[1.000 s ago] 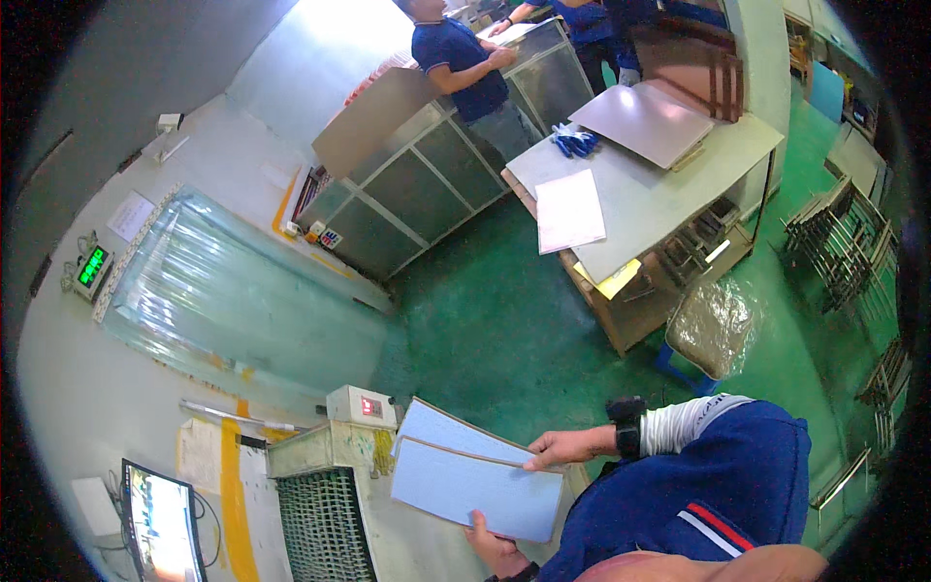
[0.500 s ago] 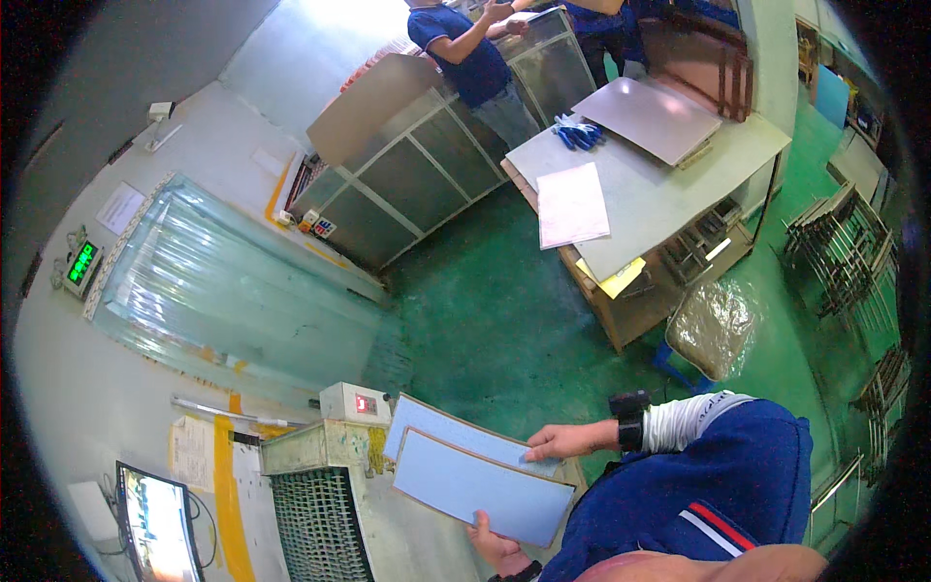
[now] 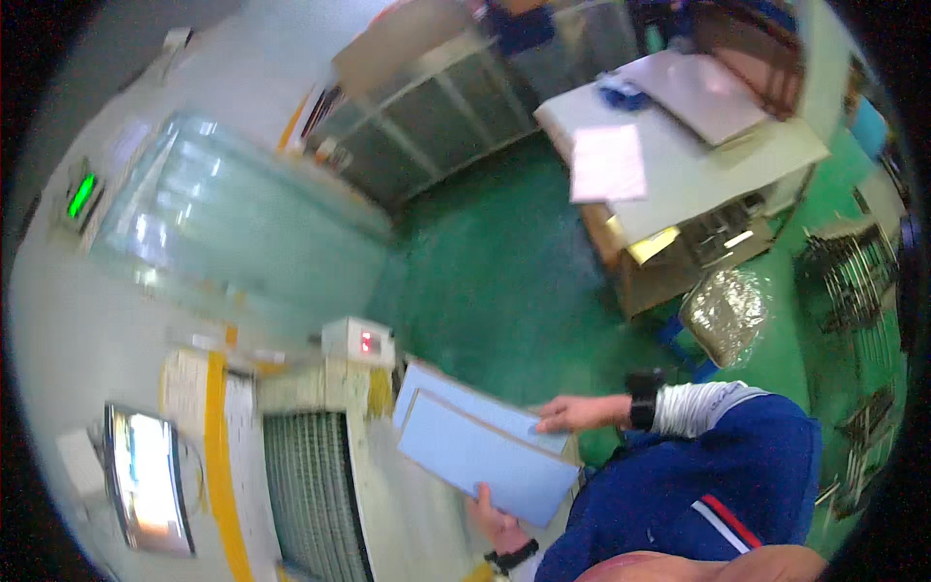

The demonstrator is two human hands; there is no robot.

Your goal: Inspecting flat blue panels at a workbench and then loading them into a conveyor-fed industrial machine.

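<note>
Two thin light-blue rectangular boards with brown edges overlap in front of me, the near board point(image 3: 490, 456) lying over part of the far board point(image 3: 465, 400). My left hand point(image 3: 497, 524) grips the lower edge of the near one, thumb on its blue face and the other fingers hidden beneath. At the right end of the far board, my right hand point(image 3: 577, 414) pinches its edge. Both wrists carry dark bands. Under the boards stands a pale machine point(image 3: 412, 519), and whether they touch its top I cannot tell.
A white control box point(image 3: 357, 341) sits beside the boards. Farther off are a worktable point(image 3: 708, 189) with a pink sheet point(image 3: 609, 163) and blue gloves, and a plastic-covered stool point(image 3: 725, 315). Metal racks point(image 3: 844, 281) stand at right, a monitor point(image 3: 145, 480) at lower left. Another person is partly visible at the top.
My view has shifted and blurred, with the table and stool now further right and the far wall things higher. Both hands keep their hold on the boards, which sit almost the same.
</note>
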